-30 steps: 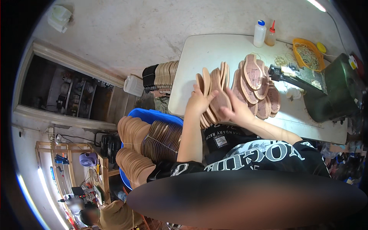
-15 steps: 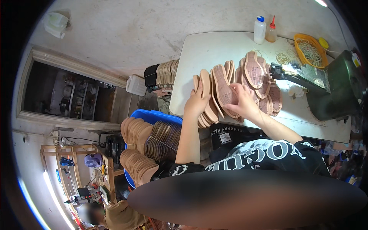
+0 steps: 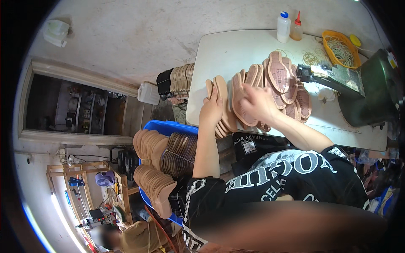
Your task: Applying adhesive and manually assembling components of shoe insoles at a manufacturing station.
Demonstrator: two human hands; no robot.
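Observation:
My left hand (image 3: 212, 110) is wrapped around a small stack of tan shoe soles (image 3: 223, 101) near the table's left front, pale faces turned up. Right beside it, a brown-topped sole with a tan rim (image 3: 239, 109) leans against others. Over that sole is my right hand (image 3: 262, 102), its fingers bent and smeared by motion, so its grip is unclear. Behind and right of this hand lies a pile of brown-topped soles (image 3: 278, 76), overlapping one another.
A machine with a dark arm (image 3: 329, 80) and green body (image 3: 367, 95) stands right of the pile. Two bottles (image 3: 284, 27) and a yellow basket of rubber bands (image 3: 337, 49) sit at the back. Left of me, a blue bin (image 3: 157, 125) holds bundled soles; a person (image 3: 139, 238) works beyond.
My right hand has lifted off the brown-topped sole's lower part and moved slightly left, fingers now bent. My left hand stays on its stack.

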